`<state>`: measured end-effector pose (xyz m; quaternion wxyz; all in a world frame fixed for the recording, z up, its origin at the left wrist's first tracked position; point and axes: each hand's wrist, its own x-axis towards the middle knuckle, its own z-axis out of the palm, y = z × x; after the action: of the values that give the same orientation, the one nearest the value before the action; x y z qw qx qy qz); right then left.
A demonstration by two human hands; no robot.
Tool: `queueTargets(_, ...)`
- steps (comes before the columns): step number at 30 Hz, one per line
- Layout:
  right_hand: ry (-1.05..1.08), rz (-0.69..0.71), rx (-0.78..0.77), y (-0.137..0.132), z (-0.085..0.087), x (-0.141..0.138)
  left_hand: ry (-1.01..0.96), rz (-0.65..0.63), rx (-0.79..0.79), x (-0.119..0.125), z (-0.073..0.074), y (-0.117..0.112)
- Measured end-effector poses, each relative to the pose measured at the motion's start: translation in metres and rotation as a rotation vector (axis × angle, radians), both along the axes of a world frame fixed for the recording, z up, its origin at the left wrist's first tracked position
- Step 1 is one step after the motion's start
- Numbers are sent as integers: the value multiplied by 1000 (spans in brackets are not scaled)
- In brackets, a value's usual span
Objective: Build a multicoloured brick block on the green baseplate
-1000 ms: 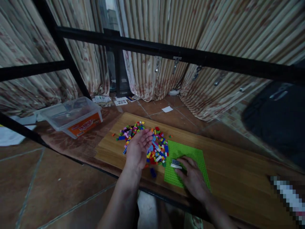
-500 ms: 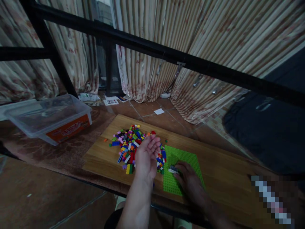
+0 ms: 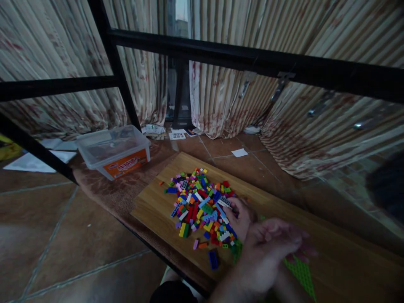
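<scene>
A heap of small coloured bricks (image 3: 202, 206) lies on a wooden board (image 3: 154, 208). My right hand (image 3: 241, 214) rests at the heap's right edge, fingers pinched on a small white-and-blue brick (image 3: 224, 203). My left hand (image 3: 273, 246) reaches across in front of it, slightly blurred. Its fingers are stretched loosely to the right over the green baseplate (image 3: 301, 273) and hold nothing. That hand hides most of the baseplate and my right wrist. A single blue brick (image 3: 213, 259) lies apart near the board's front edge.
A clear plastic tub with an orange label (image 3: 115, 151) stands on the brown mat to the left. Black metal frame bars (image 3: 221, 54) cross the view above. Striped curtains (image 3: 227, 97) hang behind, with papers (image 3: 176, 135) on the tiled floor below them.
The view has swung, so the board looks turned. My left hand moved from above the heap to over the baseplate. My right hand carried the brick off the baseplate to the heap's edge.
</scene>
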<state>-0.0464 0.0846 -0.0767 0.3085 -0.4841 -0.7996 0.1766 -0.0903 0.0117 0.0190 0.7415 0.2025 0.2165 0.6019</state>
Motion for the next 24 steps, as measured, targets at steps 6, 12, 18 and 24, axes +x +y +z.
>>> queueTargets(6,-11,76,10,12,-5,7,-21,30,-56,-4,-1,7)
queueTargets(12,-21,98,18,31,20,-10,-91,10,22,-5,-3,8)
queueTargets(18,-35,106,35,33,30,-21,-79,-9,36,-16,-2,6)
queueTargets(24,-2,-295,-64,4,15,60,28,-407,189,-15,-4,-6)
